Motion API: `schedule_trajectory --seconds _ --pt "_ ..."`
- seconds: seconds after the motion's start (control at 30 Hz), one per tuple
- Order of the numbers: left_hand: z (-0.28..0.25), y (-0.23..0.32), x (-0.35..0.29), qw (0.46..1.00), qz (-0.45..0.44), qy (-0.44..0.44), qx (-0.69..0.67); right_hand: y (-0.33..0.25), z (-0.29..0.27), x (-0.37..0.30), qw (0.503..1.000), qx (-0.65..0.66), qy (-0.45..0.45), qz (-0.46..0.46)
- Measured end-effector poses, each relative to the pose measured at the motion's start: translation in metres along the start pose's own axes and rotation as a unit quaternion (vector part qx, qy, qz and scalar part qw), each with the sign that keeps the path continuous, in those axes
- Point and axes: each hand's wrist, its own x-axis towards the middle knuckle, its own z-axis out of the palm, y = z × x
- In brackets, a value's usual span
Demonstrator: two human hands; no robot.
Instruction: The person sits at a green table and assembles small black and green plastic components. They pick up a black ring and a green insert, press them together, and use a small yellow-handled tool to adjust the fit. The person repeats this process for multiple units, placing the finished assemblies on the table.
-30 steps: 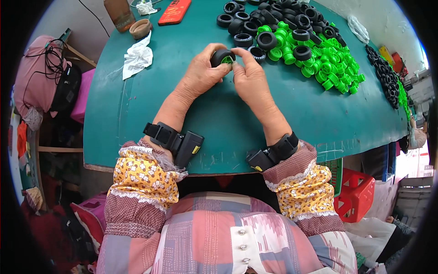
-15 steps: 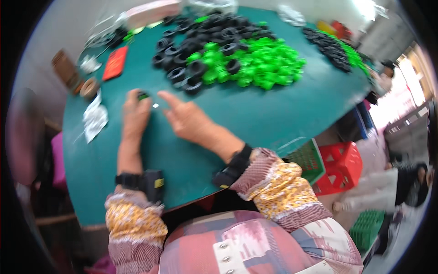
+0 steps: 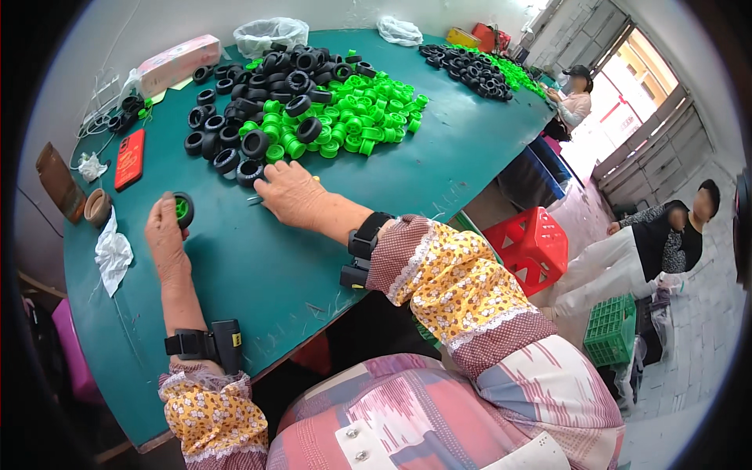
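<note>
My left hand (image 3: 166, 227) grips a small toy wheel (image 3: 185, 210), a black tyre with a green hub inside it, just above the left part of the table. To its right, my right hand (image 3: 294, 194) is curled over a thin tool (image 3: 254, 200); a grey tip sticks out by the thumb and a yellow bit shows behind the knuckles. The rest of that tool is hidden. Its fingertips are at the near edge of a heap of black tyres (image 3: 254, 144), beside the nearest tyre. Green wheel hubs (image 3: 352, 125) are piled against the tyres on the right.
The green table (image 3: 313, 266) also bears a red phone (image 3: 130, 160), a tape roll (image 3: 97, 207), crumpled tissue (image 3: 114, 252) and a pink box (image 3: 178, 63). A second tyre heap (image 3: 470, 74) lies far right. Beyond are a red stool (image 3: 533, 251), a green crate (image 3: 609, 329) and other people.
The view has swung so more of the room shows at right. My right hand has moved away from my left, to the tyre heap, carrying the thin tool. My left hand keeps the wheel.
</note>
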Motion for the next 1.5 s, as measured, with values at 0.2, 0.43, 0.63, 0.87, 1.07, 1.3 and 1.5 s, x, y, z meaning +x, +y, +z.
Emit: schedule_trajectory --seconds 0.2,0.43,0.63,0.87,1.07,1.3,1.5 --pt "-0.001 -0.011 0.003 0.990 0.015 -0.097 -0.101 -0.038 0.013 0.046 0.947 0.291 0.005 0.138" --pt "0.000 -0.005 -0.004 0.983 -0.002 -0.136 -0.122 -0.053 0.028 0.071 0.789 0.552 -0.032 0.268" --pt "-0.008 0.006 -0.007 0.975 -0.046 -0.164 -0.140 -0.047 0.027 0.070 0.680 0.671 -0.062 0.290" --pt "-0.006 0.003 -0.005 0.988 -0.042 -0.147 -0.021 -0.035 0.034 0.060 0.679 0.688 -0.069 0.244" --pt "0.003 0.001 -0.010 0.993 0.009 -0.118 0.022 -0.035 0.032 0.058 0.691 0.680 -0.086 0.231" --pt "0.011 0.003 -0.009 0.968 0.216 0.011 0.127 -0.072 0.023 0.065 0.644 0.723 0.020 0.249" --pt "0.012 0.011 -0.015 0.924 0.327 0.046 0.191 -0.091 0.016 0.072 0.615 0.739 0.106 0.254"
